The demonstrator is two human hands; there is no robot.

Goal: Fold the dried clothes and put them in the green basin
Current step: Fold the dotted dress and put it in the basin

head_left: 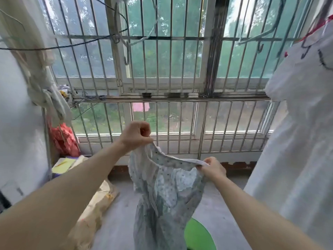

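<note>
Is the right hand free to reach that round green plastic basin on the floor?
Probably not yet: the right hand pinches the pale dotted cloth garment, which hangs down and hides part of the round green plastic basin below it.

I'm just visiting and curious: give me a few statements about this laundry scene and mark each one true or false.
1. The left hand and right hand both pinch the dotted garment at its top edge. True.
2. A green basin stands below it. True.
3. The dotted garment lies folded in the basin. False: it hangs unfolded from the hands.
4. The window is without bars. False: metal bars cover it.
</note>
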